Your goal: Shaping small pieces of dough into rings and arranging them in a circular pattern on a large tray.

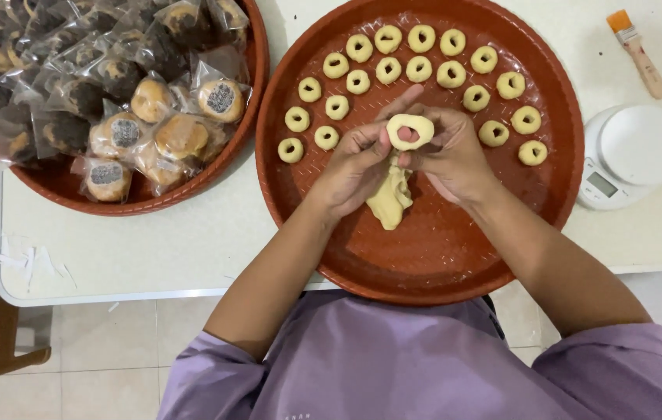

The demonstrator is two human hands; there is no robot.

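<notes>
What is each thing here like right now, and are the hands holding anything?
Left hand: pinching the pale dough ring.
Right hand: pinching the same ring.
Pale dough ring: held up, hole open.
Pale dough lump: hanging below the hands.
Small dough rings: lying in rows on the round brown tray.
Wrapped round pastries: sealed, piled up.
White kitchen scale: nothing on it.
Orange-bristled pastry brush: lying flat.

A white table (152, 257) with rounded corners stood under even, soft light. Below it lay pale floor tiles (105, 350). A wooden chair frame (4, 342) stood at far left.
</notes>
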